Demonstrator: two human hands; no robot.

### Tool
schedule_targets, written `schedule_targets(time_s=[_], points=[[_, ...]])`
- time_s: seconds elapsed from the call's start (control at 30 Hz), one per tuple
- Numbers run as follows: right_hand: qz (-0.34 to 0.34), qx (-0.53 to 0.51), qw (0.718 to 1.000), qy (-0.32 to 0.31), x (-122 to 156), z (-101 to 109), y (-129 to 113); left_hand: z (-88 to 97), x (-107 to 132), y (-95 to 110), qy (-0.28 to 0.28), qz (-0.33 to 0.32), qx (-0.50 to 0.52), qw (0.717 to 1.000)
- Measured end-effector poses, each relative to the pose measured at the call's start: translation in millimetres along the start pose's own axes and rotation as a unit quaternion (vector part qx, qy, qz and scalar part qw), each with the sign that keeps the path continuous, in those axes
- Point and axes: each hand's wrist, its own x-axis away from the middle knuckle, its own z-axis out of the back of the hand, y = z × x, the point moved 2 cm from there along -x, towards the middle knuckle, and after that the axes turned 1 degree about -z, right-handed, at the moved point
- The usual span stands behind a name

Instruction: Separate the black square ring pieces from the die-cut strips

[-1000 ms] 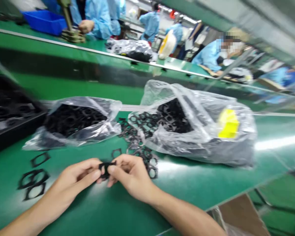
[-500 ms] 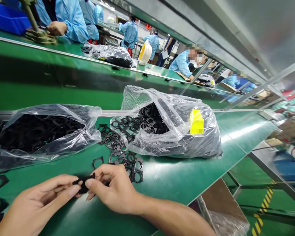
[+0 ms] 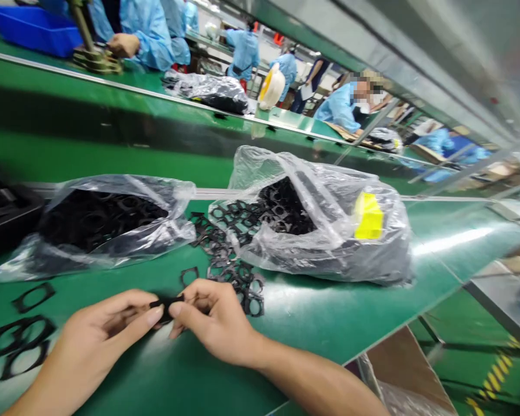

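My left hand (image 3: pixel 101 335) and my right hand (image 3: pixel 214 320) meet over the green table (image 3: pixel 307 318), both pinching one small black plastic frame part (image 3: pixel 167 303) between thumbs and fingertips. Just beyond my right hand lies a loose pile of black frame parts (image 3: pixel 229 263), spilling from an open clear plastic bag (image 3: pixel 312 219) with a yellow label (image 3: pixel 368 216). A second clear bag of black parts (image 3: pixel 99 222) lies to the left.
Several separated black frames (image 3: pixel 21 335) lie at the near left, and a black tray (image 3: pixel 2 211) sits at the left edge. A conveyor runs behind; people in blue coats work across it. A cardboard box (image 3: pixel 409 375) stands below the table's near right edge.
The view swung right and back left. Both hands keep the same pinch on the black part, shifting only slightly over the table.
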Motion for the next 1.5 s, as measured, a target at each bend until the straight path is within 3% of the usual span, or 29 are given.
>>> schedule_targets(time_s=[0.13,0.27,0.4,0.6,0.73,1.13,1.23,1.5], points=[[0.016,0.061,0.998,0.021,-6,2,-5,-5.0,-6,19,-0.069,0.032,0.097,0.992],[0.026,0.101,0.995,-0.005,-14,3,-6,-4.1,-13,24,-0.073,0.023,0.144,0.987],[0.028,0.101,0.994,-0.02,-15,2,-8,-1.7,-14,25,-0.074,0.02,0.167,0.983],[-0.003,0.077,0.996,-0.035,-17,2,-11,2.2,-15,28,-0.129,0.001,0.151,0.98],[0.01,0.09,0.995,-0.039,-17,3,-8,1.9,-14,30,-0.131,-0.019,0.13,0.983],[0.098,0.12,0.988,-0.005,-18,2,-11,0.6,-14,29,-0.087,0.031,0.175,0.98],[0.075,0.108,0.991,-0.001,-19,2,-9,1.6,-14,31,-0.1,0.03,0.155,0.982],[-0.066,0.023,0.996,-0.058,-24,1,-9,13.4,-19,32,-0.193,0.057,0.126,0.971]])
